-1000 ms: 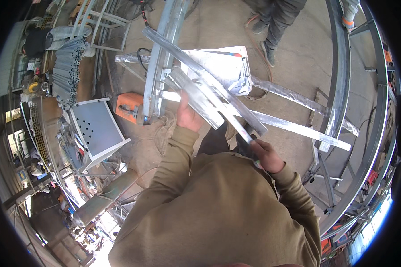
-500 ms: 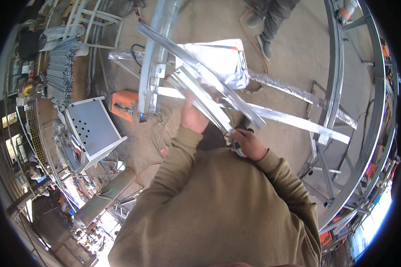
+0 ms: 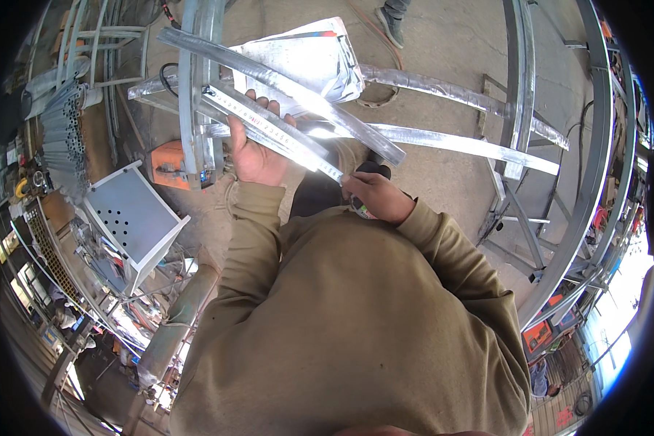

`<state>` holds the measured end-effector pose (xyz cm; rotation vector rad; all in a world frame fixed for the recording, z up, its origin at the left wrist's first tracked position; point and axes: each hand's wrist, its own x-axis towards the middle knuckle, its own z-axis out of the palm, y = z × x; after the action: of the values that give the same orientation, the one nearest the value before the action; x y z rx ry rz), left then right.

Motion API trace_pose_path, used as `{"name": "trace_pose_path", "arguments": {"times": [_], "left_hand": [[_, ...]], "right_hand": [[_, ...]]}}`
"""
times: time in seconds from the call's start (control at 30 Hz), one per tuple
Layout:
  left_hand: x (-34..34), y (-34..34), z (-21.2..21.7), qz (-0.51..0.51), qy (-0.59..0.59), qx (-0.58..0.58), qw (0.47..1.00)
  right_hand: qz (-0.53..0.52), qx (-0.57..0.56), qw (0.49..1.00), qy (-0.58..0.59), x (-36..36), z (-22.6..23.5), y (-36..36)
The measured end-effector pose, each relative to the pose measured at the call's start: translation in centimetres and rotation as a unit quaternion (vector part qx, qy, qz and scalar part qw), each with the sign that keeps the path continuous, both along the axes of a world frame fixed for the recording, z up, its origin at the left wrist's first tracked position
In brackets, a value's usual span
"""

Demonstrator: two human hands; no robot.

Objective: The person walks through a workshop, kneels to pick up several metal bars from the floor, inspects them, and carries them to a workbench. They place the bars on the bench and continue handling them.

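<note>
My left hand (image 3: 260, 158) is closed under a short metal profile (image 3: 298, 136), its fingertips showing beyond the far edge and its thumb on the near side. Along the profile lies the extended tape measure blade (image 3: 258, 125), its markings facing up. My right hand (image 3: 381, 198) grips the tape measure case (image 3: 361, 208) at the profile's near right end, close to my body. Most of the case is hidden by the fingers. Just beyond the profile, a longer shiny metal tube (image 3: 291, 89) slants across the supports, apart from my hands.
White sheets (image 3: 305, 62) lie behind the tube. Metal beams (image 3: 519, 87) stand left and right, joined by foil-like crossbars (image 3: 472, 142). An orange machine (image 3: 170, 164), a grey perforated box (image 3: 134, 214) and stacked tubes (image 3: 64, 138) are at left. Another person's shoe (image 3: 390, 27) shows at the top.
The view has shifted, so the scene sits further left and higher. My left hand and the profile have turned, and the tape's markings now show clearly. Less of the other person is visible.
</note>
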<state>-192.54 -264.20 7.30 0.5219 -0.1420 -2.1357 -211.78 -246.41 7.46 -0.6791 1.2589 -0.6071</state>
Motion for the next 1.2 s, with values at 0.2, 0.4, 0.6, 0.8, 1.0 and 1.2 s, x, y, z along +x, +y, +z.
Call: {"name": "trace_pose_path", "arguments": {"times": [0.2, 0.4, 0.6, 0.8, 1.0, 1.2], "left_hand": [[0.3, -0.1, -0.2, -0.007, 0.009, -0.019, 1.0], [-0.4, 1.2, 0.5, -0.047, -0.097, 0.026, 0.994], [-2.1, 3.8, 0.3, -0.083, -0.115, -0.017, 0.99], [-2.9, 5.1, 0.1, -0.109, -0.102, -0.003, 0.989], [-2.2, 6.9, -0.1, -0.08, -0.092, 0.051, 0.991], [-2.0, 9.4, -0.1, -0.009, -0.152, 0.066, 0.986]], "right_hand": [[-0.019, 0.002, 0.999, -0.041, 0.2, -0.2, 0.0], [-0.145, 0.031, 0.984, -0.094, -1.8, 2.7, 0.4], [-0.319, 0.04, 0.944, -0.069, -5.6, 2.6, 3.5], [-0.414, 0.024, 0.873, 0.258, -17.3, -6.5, 10.3], [-0.359, 0.106, 0.708, 0.599, -32.6, -12.1, 15.6], [-0.233, 0.056, 0.656, 0.716, -34.9, -13.3, 15.4]]}}
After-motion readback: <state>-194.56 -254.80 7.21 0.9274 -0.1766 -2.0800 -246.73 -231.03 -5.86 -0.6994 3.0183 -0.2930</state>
